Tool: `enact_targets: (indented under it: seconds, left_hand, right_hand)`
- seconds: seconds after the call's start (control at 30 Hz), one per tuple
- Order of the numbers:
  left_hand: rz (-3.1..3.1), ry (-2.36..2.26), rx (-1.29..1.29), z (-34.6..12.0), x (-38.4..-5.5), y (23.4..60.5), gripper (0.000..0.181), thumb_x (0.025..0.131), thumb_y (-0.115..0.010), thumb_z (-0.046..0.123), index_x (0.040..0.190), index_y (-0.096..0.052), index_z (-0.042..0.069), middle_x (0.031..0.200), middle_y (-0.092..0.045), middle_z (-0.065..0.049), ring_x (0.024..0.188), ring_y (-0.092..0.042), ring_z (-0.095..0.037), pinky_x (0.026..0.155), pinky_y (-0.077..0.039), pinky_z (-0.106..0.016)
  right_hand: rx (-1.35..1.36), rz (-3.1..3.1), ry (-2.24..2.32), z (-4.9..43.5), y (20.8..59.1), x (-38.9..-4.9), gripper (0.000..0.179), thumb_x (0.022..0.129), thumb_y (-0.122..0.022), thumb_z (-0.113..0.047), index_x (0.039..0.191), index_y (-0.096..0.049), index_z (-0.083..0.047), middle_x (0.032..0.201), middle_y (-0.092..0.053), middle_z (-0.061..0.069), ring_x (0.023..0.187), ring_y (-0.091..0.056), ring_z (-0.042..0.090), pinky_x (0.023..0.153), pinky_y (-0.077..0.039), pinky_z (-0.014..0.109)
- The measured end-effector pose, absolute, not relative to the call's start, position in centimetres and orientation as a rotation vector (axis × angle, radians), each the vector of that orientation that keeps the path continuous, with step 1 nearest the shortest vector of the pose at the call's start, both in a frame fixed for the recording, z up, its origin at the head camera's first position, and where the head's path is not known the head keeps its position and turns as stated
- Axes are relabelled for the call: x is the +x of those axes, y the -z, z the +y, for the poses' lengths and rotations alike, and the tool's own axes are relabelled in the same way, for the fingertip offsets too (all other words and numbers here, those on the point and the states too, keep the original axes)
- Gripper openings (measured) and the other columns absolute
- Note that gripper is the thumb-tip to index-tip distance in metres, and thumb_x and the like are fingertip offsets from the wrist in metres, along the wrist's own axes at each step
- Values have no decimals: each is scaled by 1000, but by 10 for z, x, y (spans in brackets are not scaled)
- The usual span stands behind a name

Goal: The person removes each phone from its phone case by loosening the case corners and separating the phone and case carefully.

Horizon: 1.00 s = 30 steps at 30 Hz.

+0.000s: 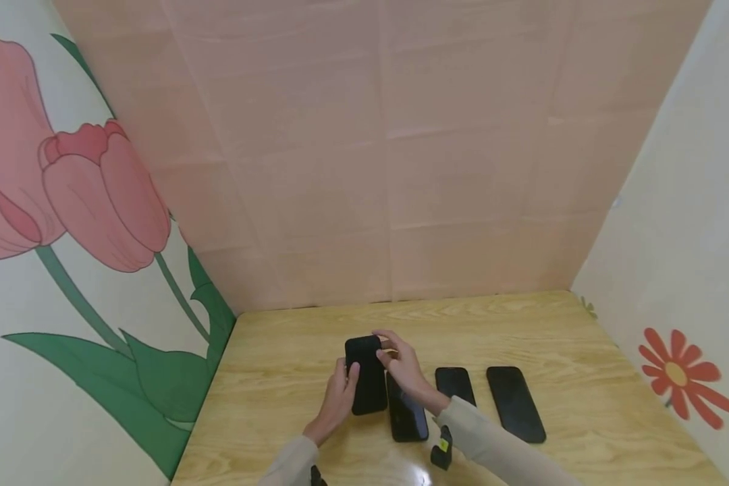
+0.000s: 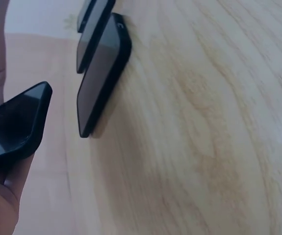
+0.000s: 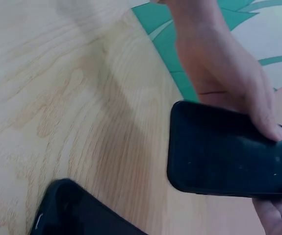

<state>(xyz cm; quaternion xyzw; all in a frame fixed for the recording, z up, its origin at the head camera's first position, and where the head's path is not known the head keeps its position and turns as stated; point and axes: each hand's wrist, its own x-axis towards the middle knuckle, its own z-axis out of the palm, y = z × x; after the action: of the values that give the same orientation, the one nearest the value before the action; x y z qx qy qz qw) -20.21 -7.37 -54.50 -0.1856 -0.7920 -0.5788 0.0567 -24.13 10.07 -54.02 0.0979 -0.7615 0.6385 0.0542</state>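
Nearest to the camera are the light right sleeve (image 1: 492, 439) and left sleeve (image 1: 291, 462), which come in from the lower edge of the head view. At the right wrist there is a black device (image 1: 441, 451) with a small yellow-green patch.

Beyond them, the held phone (image 1: 367, 381) is between the two hands, lifted above the wooden surface (image 1: 279, 378). Its long axis runs almost straight away from the person, with the far end leaning slightly to the left. The left hand (image 1: 335, 395) has its grip closed around the left long side, thumb on the upper face. The right hand (image 1: 404, 368) pinches the far right corner, so both hands are in contact with it.

To the right, on the surface, lie the second phone (image 1: 408, 420), the third phone (image 1: 454, 383) and the fourth phone (image 1: 515, 405); the right hand is the nearer one to all three. The right arm partly covers the second and third.

On the phones I can read no brand, label or writing; whether the yellow-green patch carries any, I cannot tell.
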Motion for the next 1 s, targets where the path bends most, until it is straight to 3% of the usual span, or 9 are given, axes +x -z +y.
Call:
enact_targets:
  seconds: [0.27,0.43,0.6,0.83,1.0]
  left_hand:
    - [-2355,1833,-612,-77,-198,535,23,107,-43,8,123,-45,-8,116,-64,-24,106,-65,-33,85,-55,-38]
    - [-2285,1821,-689,-69,-197,529,21,103,-50,3,118,-45,-11,105,-66,-29,91,-67,-42,71,-58,-38]
    - [-2288,1770,-762,-59,-192,524,26,98,-57,-4,117,-44,-15,99,-65,-30,79,-68,-45,61,-57,-29]
    - [-2335,1723,-776,-53,-190,520,24,97,-56,-7,115,-43,-14,102,-63,-31,85,-68,-43,65,-58,-31]
    - [-2345,1762,-744,-54,-190,519,23,97,-56,-6,115,-43,-13,100,-65,-30,87,-69,-41,69,-58,-34]
  right_hand:
    - [308,-2311,-1947,97,541,-241,27,103,-54,-11,122,-63,5,104,-68,15,90,-63,23,76,-54,35]
    - [333,-2231,-1895,95,541,-245,24,105,-50,-16,101,-66,2,81,-57,11,74,-51,18,66,-42,27]
    - [262,-2249,-1790,96,539,-244,31,106,-47,-14,80,-56,0,68,-40,2,63,-41,13,61,-36,27]
    - [-20,-2279,-1671,94,536,-243,29,104,-47,-6,79,-60,0,73,-52,4,69,-49,19,66,-42,31]
    - [-79,-2253,-1704,93,535,-245,29,103,-47,-5,77,-60,0,77,-56,6,73,-51,20,69,-43,32]
